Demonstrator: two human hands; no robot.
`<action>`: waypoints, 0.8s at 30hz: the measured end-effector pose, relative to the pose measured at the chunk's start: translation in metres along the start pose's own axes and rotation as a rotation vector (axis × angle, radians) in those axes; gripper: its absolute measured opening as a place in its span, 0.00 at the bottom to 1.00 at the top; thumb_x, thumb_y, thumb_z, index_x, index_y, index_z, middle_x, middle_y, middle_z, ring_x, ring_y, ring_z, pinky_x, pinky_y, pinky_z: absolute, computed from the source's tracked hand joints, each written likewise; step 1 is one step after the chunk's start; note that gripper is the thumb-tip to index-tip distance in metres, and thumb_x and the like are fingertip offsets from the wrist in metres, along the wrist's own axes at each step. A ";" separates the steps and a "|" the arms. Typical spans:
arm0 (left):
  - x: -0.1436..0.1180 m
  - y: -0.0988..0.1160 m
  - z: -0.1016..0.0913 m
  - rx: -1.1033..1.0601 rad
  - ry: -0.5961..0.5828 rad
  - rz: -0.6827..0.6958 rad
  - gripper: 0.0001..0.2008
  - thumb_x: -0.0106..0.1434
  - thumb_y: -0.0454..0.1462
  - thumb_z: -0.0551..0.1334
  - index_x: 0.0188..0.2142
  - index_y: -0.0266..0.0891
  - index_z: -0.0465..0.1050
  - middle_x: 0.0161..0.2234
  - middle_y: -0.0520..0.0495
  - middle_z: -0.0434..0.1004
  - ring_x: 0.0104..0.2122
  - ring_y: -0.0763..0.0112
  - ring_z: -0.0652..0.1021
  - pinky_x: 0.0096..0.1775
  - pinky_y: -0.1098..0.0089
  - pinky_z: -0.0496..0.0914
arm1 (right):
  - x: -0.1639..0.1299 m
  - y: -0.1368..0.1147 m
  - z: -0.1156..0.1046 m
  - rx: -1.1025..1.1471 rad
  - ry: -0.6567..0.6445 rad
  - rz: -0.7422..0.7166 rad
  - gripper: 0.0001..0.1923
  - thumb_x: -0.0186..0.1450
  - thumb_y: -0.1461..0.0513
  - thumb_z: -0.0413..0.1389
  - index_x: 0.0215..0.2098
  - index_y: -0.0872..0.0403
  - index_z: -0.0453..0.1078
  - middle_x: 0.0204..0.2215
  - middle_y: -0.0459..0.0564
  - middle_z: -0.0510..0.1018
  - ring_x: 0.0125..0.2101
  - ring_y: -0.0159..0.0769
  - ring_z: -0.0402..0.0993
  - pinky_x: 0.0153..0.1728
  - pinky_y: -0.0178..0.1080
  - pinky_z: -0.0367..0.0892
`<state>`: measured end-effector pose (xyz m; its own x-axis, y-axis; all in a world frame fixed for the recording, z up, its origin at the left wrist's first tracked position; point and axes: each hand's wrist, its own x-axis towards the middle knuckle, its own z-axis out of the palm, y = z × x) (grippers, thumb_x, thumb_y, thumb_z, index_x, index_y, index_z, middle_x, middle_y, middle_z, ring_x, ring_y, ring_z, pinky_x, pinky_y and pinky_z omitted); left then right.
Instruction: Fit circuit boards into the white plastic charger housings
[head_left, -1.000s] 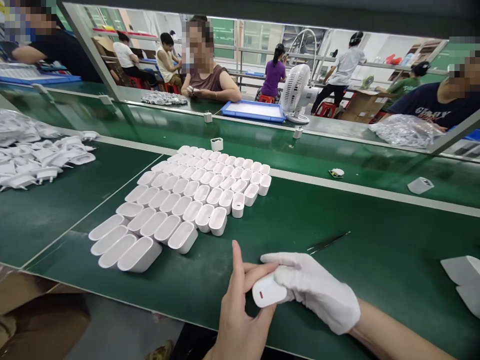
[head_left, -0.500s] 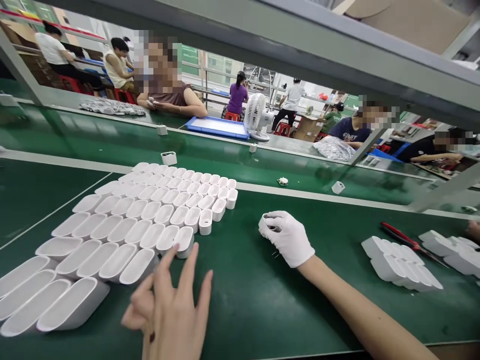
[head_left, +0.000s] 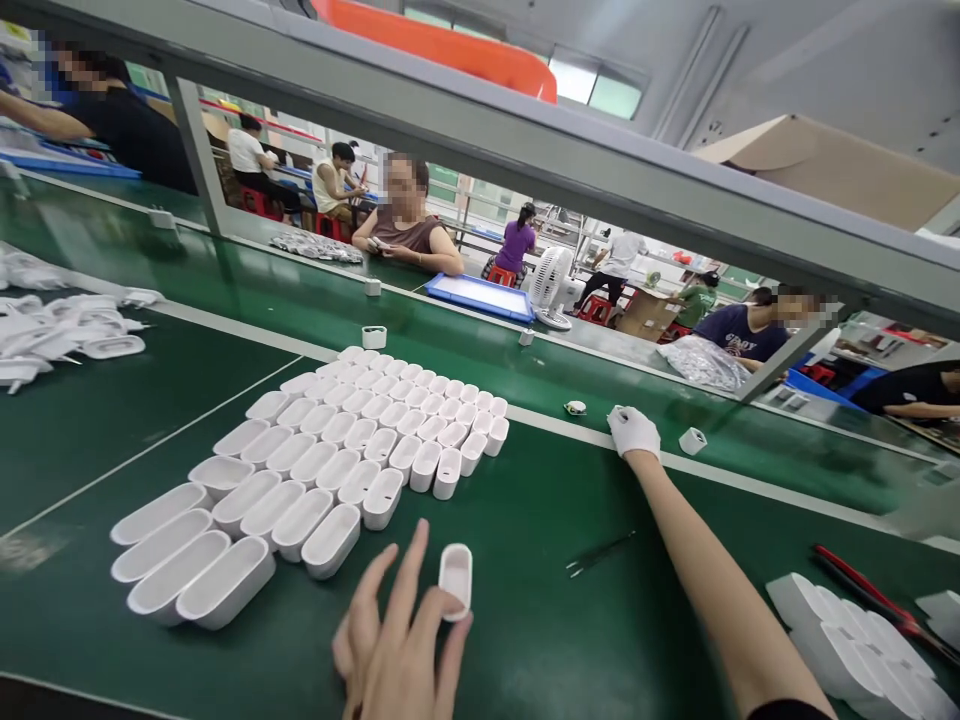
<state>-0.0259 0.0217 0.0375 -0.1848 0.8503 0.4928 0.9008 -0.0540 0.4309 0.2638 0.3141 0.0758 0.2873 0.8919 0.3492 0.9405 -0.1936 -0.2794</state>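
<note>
Our bare left hand (head_left: 401,650) pinches a white plastic shell (head_left: 456,580) upright on the green belt (head_left: 525,620) by fingertips only, so it may topple, while our gloved right hand (head_left: 634,432), closed around something small we cannot identify, stretches far away.

My bare left hand (head_left: 397,650) sits low and near my body, fingers spread and pointing away, fingertips pinched lightly. My right arm is stretched far forward, fully extended, its white-gloved right hand (head_left: 634,432) loosely curled, palm down.
</note>
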 end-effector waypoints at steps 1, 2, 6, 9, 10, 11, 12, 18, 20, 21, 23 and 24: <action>-0.005 0.002 0.007 -0.072 -0.002 0.019 0.12 0.64 0.32 0.53 0.25 0.41 0.68 0.57 0.42 0.66 0.53 0.41 0.64 0.41 0.42 0.64 | -0.004 -0.005 0.006 0.002 0.034 -0.045 0.17 0.61 0.57 0.51 0.42 0.57 0.75 0.48 0.60 0.73 0.50 0.46 0.65 0.45 0.40 0.60; -0.008 0.003 0.013 -0.149 -0.005 0.032 0.11 0.64 0.32 0.54 0.25 0.42 0.66 0.56 0.43 0.67 0.53 0.44 0.66 0.44 0.43 0.63 | -0.008 -0.012 0.012 0.016 0.058 -0.093 0.18 0.61 0.56 0.51 0.45 0.56 0.73 0.53 0.59 0.69 0.54 0.46 0.60 0.49 0.40 0.57; -0.009 0.004 0.029 -0.466 -0.040 -0.070 0.05 0.65 0.36 0.54 0.34 0.44 0.68 0.52 0.42 0.72 0.46 0.57 0.75 0.43 0.59 0.70 | -0.014 -0.052 0.032 0.129 -0.054 -0.121 0.25 0.59 0.55 0.54 0.52 0.57 0.67 0.52 0.59 0.71 0.53 0.48 0.63 0.51 0.44 0.57; -0.007 0.000 0.030 -0.571 -0.142 -0.249 0.20 0.64 0.38 0.54 0.57 0.48 0.59 0.49 0.43 0.73 0.44 0.58 0.76 0.35 0.65 0.73 | -0.007 -0.077 0.041 0.179 -0.165 -0.022 0.21 0.58 0.56 0.55 0.45 0.60 0.71 0.42 0.63 0.76 0.46 0.52 0.69 0.45 0.46 0.62; -0.007 -0.002 0.029 -0.577 -0.181 -0.290 0.24 0.64 0.38 0.54 0.60 0.49 0.54 0.48 0.44 0.73 0.44 0.58 0.76 0.35 0.65 0.73 | -0.005 -0.083 0.041 0.202 -0.180 -0.003 0.20 0.58 0.57 0.55 0.44 0.61 0.71 0.42 0.64 0.77 0.46 0.52 0.70 0.45 0.45 0.63; -0.007 -0.004 0.029 -0.576 -0.218 -0.314 0.26 0.64 0.38 0.54 0.61 0.50 0.53 0.48 0.44 0.73 0.44 0.58 0.76 0.36 0.64 0.73 | -0.005 -0.089 0.039 0.231 -0.188 0.009 0.20 0.59 0.58 0.54 0.45 0.62 0.70 0.43 0.64 0.76 0.46 0.52 0.70 0.45 0.45 0.63; -0.007 -0.006 0.028 -0.576 -0.245 -0.319 0.26 0.63 0.38 0.54 0.61 0.50 0.55 0.48 0.44 0.73 0.45 0.57 0.75 0.36 0.64 0.73 | -0.007 -0.093 0.034 0.264 -0.193 0.013 0.20 0.59 0.59 0.53 0.47 0.62 0.69 0.43 0.64 0.76 0.46 0.50 0.70 0.46 0.44 0.63; -0.006 -0.004 0.021 -0.582 -0.272 -0.277 0.22 0.59 0.37 0.56 0.54 0.52 0.64 0.49 0.47 0.71 0.49 0.55 0.72 0.38 0.63 0.72 | -0.108 -0.090 -0.036 0.633 -0.446 -0.275 0.13 0.59 0.60 0.54 0.42 0.56 0.69 0.34 0.52 0.78 0.33 0.36 0.75 0.36 0.36 0.70; -0.004 0.000 0.015 -0.534 -0.274 -0.279 0.18 0.56 0.38 0.59 0.48 0.50 0.68 0.43 0.47 0.73 0.44 0.56 0.74 0.35 0.65 0.71 | -0.162 -0.076 -0.061 0.813 -0.602 -0.462 0.08 0.56 0.62 0.58 0.35 0.55 0.71 0.35 0.52 0.76 0.33 0.37 0.75 0.35 0.38 0.71; -0.003 0.003 0.011 -0.499 -0.279 -0.275 0.13 0.55 0.38 0.60 0.42 0.47 0.69 0.38 0.48 0.72 0.39 0.58 0.75 0.34 0.66 0.70 | -0.186 -0.069 -0.071 0.848 -0.671 -0.516 0.04 0.56 0.64 0.58 0.31 0.54 0.72 0.37 0.52 0.74 0.34 0.37 0.75 0.37 0.38 0.70; -0.001 0.006 0.006 -0.437 -0.299 -0.263 0.04 0.54 0.38 0.60 0.31 0.44 0.66 0.30 0.50 0.70 0.32 0.61 0.74 0.30 0.67 0.68 | -0.222 -0.056 -0.083 0.978 -0.704 -0.453 0.07 0.55 0.66 0.59 0.34 0.53 0.73 0.38 0.51 0.73 0.33 0.35 0.75 0.36 0.38 0.71; 0.000 0.008 0.004 -0.429 -0.303 -0.265 0.04 0.55 0.38 0.60 0.28 0.43 0.64 0.30 0.49 0.69 0.31 0.62 0.74 0.30 0.68 0.68 | -0.233 -0.052 -0.085 1.035 -0.715 -0.382 0.10 0.54 0.66 0.60 0.36 0.52 0.72 0.38 0.51 0.73 0.33 0.35 0.75 0.35 0.38 0.71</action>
<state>-0.0171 0.0229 0.0380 -0.2043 0.9721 0.1152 0.5878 0.0277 0.8085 0.1637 0.0817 0.0846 -0.4239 0.9002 0.1000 0.2753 0.2332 -0.9326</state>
